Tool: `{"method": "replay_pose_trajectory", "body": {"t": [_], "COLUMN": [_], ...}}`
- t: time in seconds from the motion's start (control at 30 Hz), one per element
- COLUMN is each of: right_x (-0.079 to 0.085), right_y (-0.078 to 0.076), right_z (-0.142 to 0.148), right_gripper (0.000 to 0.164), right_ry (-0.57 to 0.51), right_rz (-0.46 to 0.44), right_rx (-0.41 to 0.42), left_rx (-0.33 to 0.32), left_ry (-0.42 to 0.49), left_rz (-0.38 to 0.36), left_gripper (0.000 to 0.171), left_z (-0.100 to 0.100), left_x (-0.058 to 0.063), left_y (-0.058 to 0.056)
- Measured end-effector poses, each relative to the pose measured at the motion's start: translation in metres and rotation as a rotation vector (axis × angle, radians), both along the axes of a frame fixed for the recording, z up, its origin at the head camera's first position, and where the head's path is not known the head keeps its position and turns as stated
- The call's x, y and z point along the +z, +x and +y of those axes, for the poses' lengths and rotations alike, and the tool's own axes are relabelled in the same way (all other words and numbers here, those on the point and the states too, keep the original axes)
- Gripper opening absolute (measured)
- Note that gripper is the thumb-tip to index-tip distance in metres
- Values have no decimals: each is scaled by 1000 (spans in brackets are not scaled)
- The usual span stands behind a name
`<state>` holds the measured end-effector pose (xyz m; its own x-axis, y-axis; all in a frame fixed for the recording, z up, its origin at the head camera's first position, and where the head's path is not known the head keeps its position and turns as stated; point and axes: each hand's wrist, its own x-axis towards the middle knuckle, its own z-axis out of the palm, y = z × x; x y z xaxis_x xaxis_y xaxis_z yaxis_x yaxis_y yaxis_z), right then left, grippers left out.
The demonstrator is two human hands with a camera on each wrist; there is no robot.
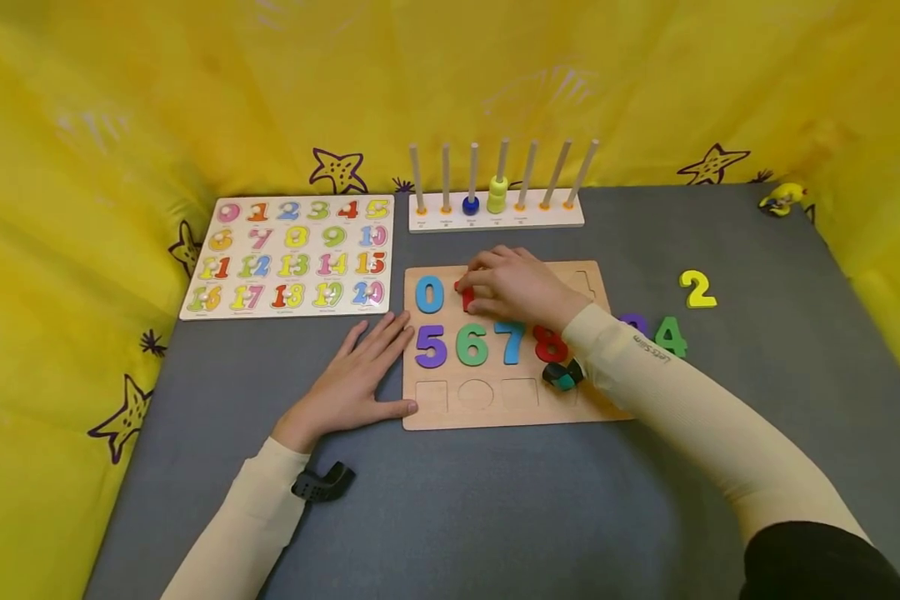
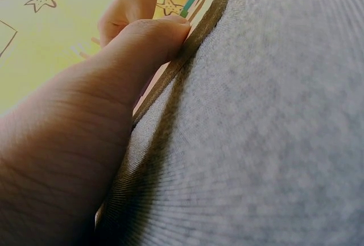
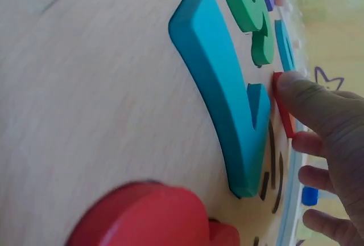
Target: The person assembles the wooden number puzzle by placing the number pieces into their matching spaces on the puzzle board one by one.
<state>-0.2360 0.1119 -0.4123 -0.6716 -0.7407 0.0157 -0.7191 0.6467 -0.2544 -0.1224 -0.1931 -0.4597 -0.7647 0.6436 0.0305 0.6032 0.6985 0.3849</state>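
Note:
My right hand (image 1: pixel 521 287) pinches a red number 1 piece (image 3: pixel 282 105) between thumb and fingers, at its place in the top row of the wooden number board (image 1: pixel 450 421). A blue 0 (image 1: pixel 429 295) sits just left of it. In the row below are a purple 5 (image 1: pixel 431 347), a green 6 (image 1: pixel 472 345), a blue 7 (image 3: pixel 219 103) and a red 8 (image 1: pixel 550 343). Fingers spread, my left hand (image 1: pixel 352 379) lies flat on the table, its fingertips and thumb at the board's left edge. My right forearm hides part of the board's right side.
Right of the board lie a yellow 2 (image 1: pixel 697 289), a green 4 (image 1: pixel 671 337) and a partly covered purple piece (image 1: pixel 633 322). Behind stand a peg stand (image 1: pixel 562 215) with a few rings and a 0–20 number puzzle (image 1: pixel 288 254). A small yellow toy (image 1: pixel 782 198) sits at the far right corner.

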Motion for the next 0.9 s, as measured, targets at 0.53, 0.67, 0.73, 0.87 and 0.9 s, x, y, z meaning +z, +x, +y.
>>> {"method": "replay_pose_trajectory", "body": {"t": [0.53,0.67,0.73,0.87,0.9], "right_x": [30,24,15,-5,-8], "right_y": [24,38,44,55,57], "right_z": [186,249,272,299,302], "right_gripper": [53,57,59,62,62], "right_ry": [-176,-203,-211,-209,-210], "right_rz": [-150,-217,-238,-233,-225], "right_rx": [-295,-409,-430,-436,-433], "left_rx": [-9,-6,-6,-12,-14], "left_ry": [26,35,37,35,37], "left_rz": [12,12,5,-4,-5], "left_gripper": [108,108,108,108,108], "left_z": [0,0,0,1,1], "left_x": [2,5,5,3,2], "left_y": [2,2,2,1,1]}}
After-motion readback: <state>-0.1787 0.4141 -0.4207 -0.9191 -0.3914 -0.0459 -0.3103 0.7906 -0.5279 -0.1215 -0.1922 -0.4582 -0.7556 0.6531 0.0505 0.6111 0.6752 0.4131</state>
